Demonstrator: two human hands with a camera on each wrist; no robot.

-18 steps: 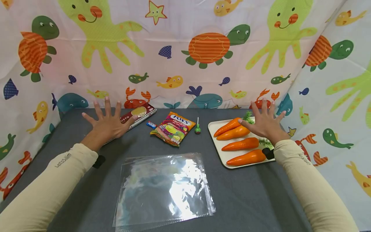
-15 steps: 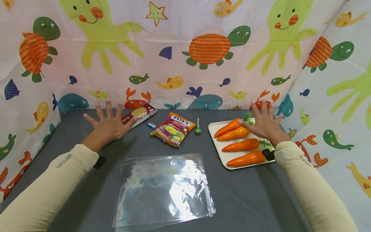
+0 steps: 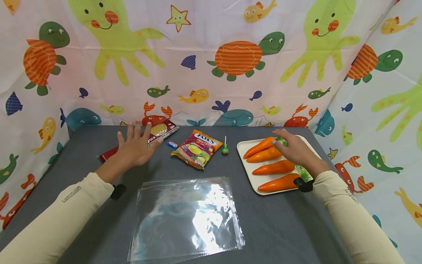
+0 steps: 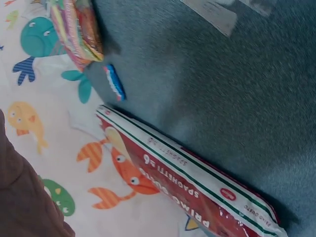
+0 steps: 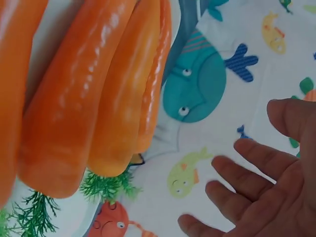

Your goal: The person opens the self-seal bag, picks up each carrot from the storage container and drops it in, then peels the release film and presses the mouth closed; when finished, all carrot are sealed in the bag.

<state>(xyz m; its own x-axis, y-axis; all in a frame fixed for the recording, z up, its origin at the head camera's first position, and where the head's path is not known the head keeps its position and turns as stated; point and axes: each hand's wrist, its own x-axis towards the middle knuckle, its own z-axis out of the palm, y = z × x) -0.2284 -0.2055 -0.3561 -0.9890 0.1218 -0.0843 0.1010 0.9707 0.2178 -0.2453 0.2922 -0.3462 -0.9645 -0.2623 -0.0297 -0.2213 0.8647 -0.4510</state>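
Observation:
My left hand (image 3: pixel 135 148) hovers with its fingers straight and apart, partly hiding a red packet of spaghetti (image 3: pixel 165 130). In the left wrist view, the spaghetti packet (image 4: pixel 187 173) lies apart from the hand (image 4: pixel 24 197). Over a cream tray (image 3: pixel 245 179) of several orange carrots (image 3: pixel 273 167) is my right hand (image 3: pixel 295 148), holding nothing. The right wrist view shows that hand (image 5: pixel 261 187) with loosely extended fingers, apart from the carrots (image 5: pixel 74 98). Part of the carrots' green tops (image 3: pixel 304 172) is hidden beneath the right hand.
A bag of Fox's candy (image 3: pixel 197 148) lies mid-table, with a small blue wrapped sweet (image 3: pixel 172 144) to its left and a green lollipop (image 3: pixel 225 148) to its right. Clear plastic sheets (image 3: pixel 174 220) lie in front. A patterned curtain (image 3: pixel 204 66) closes off the back.
The left hand has moved right and slightly down, uncovering the spaghetti packet's left end. My right hand has dropped toward the tray, its spread fingers now together and pointing more to the left.

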